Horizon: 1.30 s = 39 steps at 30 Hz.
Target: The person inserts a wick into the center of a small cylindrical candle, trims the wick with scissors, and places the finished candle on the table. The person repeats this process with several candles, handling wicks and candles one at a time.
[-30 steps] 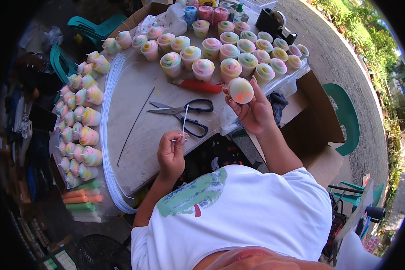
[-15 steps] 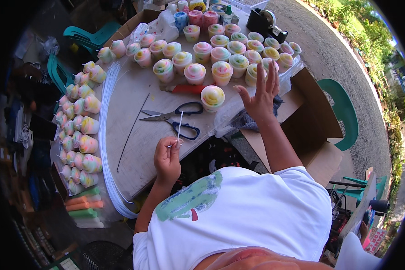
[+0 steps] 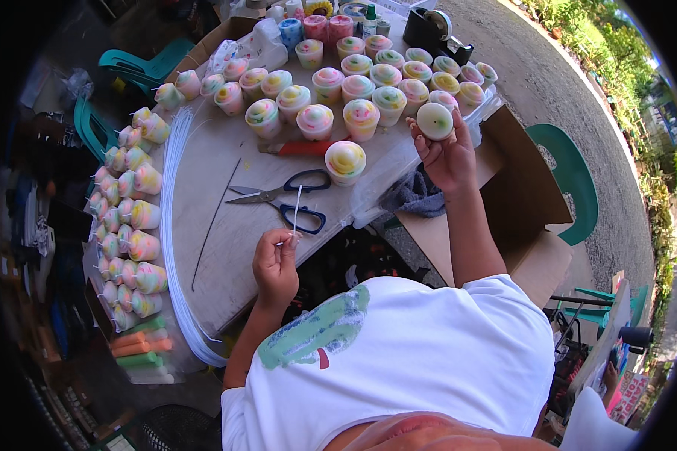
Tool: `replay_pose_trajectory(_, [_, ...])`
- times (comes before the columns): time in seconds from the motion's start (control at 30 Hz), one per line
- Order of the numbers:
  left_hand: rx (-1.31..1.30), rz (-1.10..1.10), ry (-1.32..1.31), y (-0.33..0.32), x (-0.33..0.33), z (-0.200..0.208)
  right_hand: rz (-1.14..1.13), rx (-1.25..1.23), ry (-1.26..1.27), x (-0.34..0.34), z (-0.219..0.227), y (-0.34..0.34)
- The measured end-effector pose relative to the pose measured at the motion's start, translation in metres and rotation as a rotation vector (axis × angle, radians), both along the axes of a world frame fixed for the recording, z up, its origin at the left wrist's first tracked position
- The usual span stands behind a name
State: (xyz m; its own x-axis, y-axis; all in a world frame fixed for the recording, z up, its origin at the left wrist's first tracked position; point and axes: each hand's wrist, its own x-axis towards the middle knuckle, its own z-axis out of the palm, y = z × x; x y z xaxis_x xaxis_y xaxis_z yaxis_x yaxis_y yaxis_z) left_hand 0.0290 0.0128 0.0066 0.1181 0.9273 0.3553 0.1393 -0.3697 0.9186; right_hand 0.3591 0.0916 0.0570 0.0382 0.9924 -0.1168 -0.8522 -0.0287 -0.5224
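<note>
My left hand [image 3: 277,259], near the table's front edge, pinches a short white wick [image 3: 299,204] that points upward. Over the table's right side, my right hand [image 3: 453,161] grips a candle [image 3: 434,122] with its flat, pale round base turned up; a small dark spot marks the base's middle. One swirled yellow and pink candle [image 3: 345,161] stands apart between my hands. Scissors with dark handles [image 3: 278,197] lie open just beyond my left hand. Behind the lone candle is a red-handled tool [image 3: 306,148]. Many similar pastel candles [image 3: 316,120] stand in rows farther back.
A long bundle of white wicks [image 3: 170,225] curves along the left, beside candles lying on their sides [image 3: 144,244]. A thin dark rod [image 3: 216,225] lies near it. At right are an open cardboard box [image 3: 530,180], a grey cloth [image 3: 415,194] and a green chair [image 3: 572,177]. A tape dispenser [image 3: 436,34] stands behind.
My right hand, empty and spread before, has taken a candle from the right end of the rows and tipped it base-up. The left hand still holds the wick in nearly the same place.
</note>
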Motion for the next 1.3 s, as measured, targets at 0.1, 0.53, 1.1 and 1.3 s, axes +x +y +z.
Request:
replay_pose_trajectory(0.1, [0.002, 0.003, -0.045, 0.001, 0.001, -0.003, 0.058, 0.077, -0.051, -0.005, 0.003, -0.007])
replay_pose_trajectory(0.53, [0.024, 0.02, -0.022, 0.002, 0.001, -0.002, -0.502, 0.416, -2.351, -0.055, 0.004, 0.024])
replay_pose_trajectory(1.1, [0.039, 0.022, -0.004, 0.002, 0.0, -0.002, 0.154, 0.285, -0.12, -0.026, 0.043, 0.02])
replay_pose_trajectory(1.3, [0.044, 0.038, -0.005, 0.001, 0.001, -0.001, -0.102, 0.222, -0.493, -0.039, 0.037, 0.015])
